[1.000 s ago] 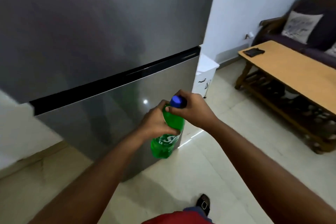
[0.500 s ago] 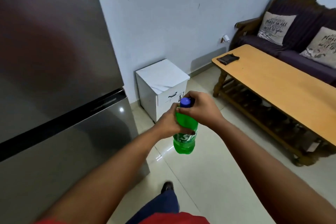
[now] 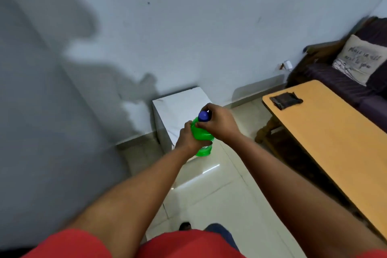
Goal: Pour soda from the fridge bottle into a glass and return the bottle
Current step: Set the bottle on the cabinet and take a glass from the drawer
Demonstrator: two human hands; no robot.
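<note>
A green soda bottle (image 3: 201, 135) with a blue cap (image 3: 203, 116) is held upright in front of me, above the floor. My left hand (image 3: 188, 139) wraps around the bottle's body from the left. My right hand (image 3: 217, 124) covers the neck, its fingers closed around the blue cap. The fridge (image 3: 41, 111) is a blurred grey surface at the left edge. No glass is in view.
A small white cabinet (image 3: 180, 102) stands against the wall just behind the bottle. A wooden coffee table (image 3: 335, 142) with a dark wallet (image 3: 285, 100) on it runs along the right. A dark sofa (image 3: 345, 81) with a cushion (image 3: 360, 58) sits behind it. Pale tiled floor (image 3: 209, 195) lies below.
My view has swung right, away from the fridge, toward the white cabinet and table. Both hands keep the same hold on the bottle and cap.
</note>
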